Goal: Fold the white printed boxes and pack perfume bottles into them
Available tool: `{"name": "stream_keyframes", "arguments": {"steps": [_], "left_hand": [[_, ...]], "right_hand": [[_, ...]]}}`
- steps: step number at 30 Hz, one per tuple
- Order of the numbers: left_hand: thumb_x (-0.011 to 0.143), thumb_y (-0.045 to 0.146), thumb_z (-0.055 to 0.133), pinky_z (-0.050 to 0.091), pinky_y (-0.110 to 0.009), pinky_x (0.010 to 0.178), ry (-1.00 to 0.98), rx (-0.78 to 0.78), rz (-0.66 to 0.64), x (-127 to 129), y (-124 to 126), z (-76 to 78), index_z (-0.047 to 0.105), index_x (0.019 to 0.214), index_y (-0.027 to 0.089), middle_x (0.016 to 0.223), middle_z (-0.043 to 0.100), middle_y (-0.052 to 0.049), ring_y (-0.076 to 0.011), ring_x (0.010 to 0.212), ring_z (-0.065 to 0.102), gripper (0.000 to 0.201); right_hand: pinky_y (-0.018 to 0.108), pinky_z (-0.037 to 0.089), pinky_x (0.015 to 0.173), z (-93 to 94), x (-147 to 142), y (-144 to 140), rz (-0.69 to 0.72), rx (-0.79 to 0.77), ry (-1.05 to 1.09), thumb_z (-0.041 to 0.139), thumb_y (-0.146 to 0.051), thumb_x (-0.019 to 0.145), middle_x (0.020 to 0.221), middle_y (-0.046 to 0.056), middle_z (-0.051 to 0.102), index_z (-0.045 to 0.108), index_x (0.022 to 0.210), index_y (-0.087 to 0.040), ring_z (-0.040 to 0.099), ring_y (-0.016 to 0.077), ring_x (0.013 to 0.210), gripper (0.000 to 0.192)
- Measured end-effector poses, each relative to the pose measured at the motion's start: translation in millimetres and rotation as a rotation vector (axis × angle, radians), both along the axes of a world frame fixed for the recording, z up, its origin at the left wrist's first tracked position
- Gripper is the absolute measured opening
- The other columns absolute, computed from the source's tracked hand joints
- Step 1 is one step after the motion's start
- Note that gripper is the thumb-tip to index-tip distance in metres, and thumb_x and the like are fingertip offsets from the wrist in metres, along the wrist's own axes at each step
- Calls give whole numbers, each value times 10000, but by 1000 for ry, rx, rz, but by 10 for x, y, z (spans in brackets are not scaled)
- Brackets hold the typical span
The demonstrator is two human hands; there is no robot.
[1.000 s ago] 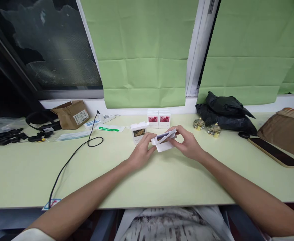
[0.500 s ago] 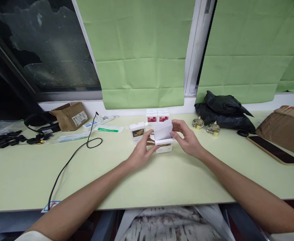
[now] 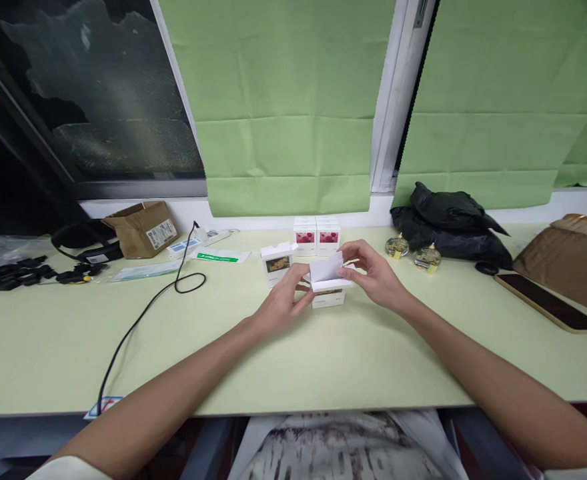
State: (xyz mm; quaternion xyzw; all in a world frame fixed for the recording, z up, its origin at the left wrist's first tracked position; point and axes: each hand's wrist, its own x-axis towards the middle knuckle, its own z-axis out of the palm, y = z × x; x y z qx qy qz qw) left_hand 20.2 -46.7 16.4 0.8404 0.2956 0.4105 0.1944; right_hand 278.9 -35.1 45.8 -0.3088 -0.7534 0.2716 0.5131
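Observation:
A small white carton stands upright on the pale green table, its top flap raised. My left hand grips its left side. My right hand pinches the flap from the right. Just behind and to the left stands another small white carton with its lid open and a dark picture on its front. Two closed white cartons with pink pictures sit side by side at the back by the wall.
Two round gold-capped glass bottles stand right of the cartons, before a black plastic bag. A phone and brown parcel lie far right. A black cable, cardboard box and black parts lie left.
The carton was held flat and tilted between both hands; it now stands upright on the table with its flap lifted, and the flap has come down a little.

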Motion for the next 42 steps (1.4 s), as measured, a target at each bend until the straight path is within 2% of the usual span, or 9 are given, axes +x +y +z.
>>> {"name": "stream_keyframes", "arguments": {"steps": [3,10,17,24,29,36,42], "left_hand": [[1031,190,557,642,-392,978,-1,25,-6,-1,0,14,484,1406,302,1330,572,-86,-197,1170,640,398],[1043,216,552,658,-382,948,6,72,-25,7,-23,44,588,1202,259,1297,554,-85,-201,1186,615,169],[1054,265,555,653,-398,966,7,95,3,28,-34,35,620,1144,245,1313,545,-96,-218,1216,615,112],[1033,280,608,637,-402,983,-79,50,2,58,-12,-13,544,1339,287,1332,544,-97,-214,1212,609,313],[1027,351,624,645,-417,942,-119,-103,51,62,-3,-31,508,1325,273,1318,576,-95,-214,1114,668,329],[1022,350,628,638,-408,945,-116,-109,48,59,14,-31,537,1268,265,1282,593,-81,-215,1118,673,276],[1003,351,657,640,-408,931,-129,-178,55,54,-6,-27,439,1360,294,1337,570,-81,-200,1080,689,421]], "right_hand": [[408,551,969,-3,9,6,-8,-4,-19,720,-422,953,1109,33,658,637,1115,-280,648,227,1090,230],[383,555,890,7,17,0,-38,-8,-51,718,-473,951,1084,51,684,686,1011,-249,663,230,1037,233],[356,546,781,-23,-3,0,-87,-9,-47,591,-512,1030,1007,50,689,689,1034,-252,655,224,948,277],[361,519,755,-2,51,36,-90,49,-120,604,-487,1029,995,62,686,704,930,-237,639,225,920,287],[371,537,792,18,87,51,-44,52,-148,598,-514,1028,1056,73,700,717,934,-247,656,236,977,307],[395,544,845,33,88,30,30,25,-167,573,-522,1040,1078,77,696,710,929,-249,655,244,997,325],[405,537,900,27,99,20,24,18,-203,600,-567,1015,1089,71,640,676,990,-257,637,247,1028,321]]}}
